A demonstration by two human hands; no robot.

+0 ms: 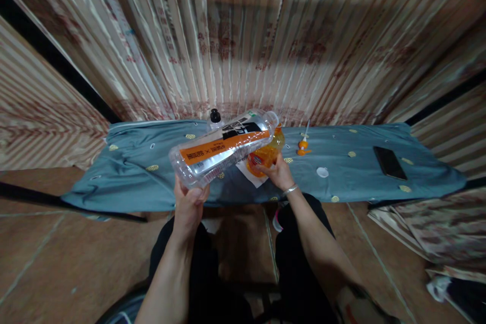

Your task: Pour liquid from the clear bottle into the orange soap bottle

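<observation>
My left hand (191,200) grips the base of a large clear plastic bottle (224,147) with an orange, silver and black label. That bottle is tilted, its uncapped neck pointing right, at the mouth of an orange bottle (261,158). Closed around the orange bottle is my right hand (280,173), a silver bracelet at the wrist. Whether liquid is flowing between the two cannot be made out. Under the orange bottle lies a white paper (253,176). An orange pump top (302,147) with a pale tube rests on the cloth to the right.
A blue-green patterned cloth (132,172) covers the narrow table. Behind the clear bottle stands a black-topped bottle (215,117). Further right are a white round cap (322,172) and a black phone (390,163). Striped curtains (243,50) hang along the back.
</observation>
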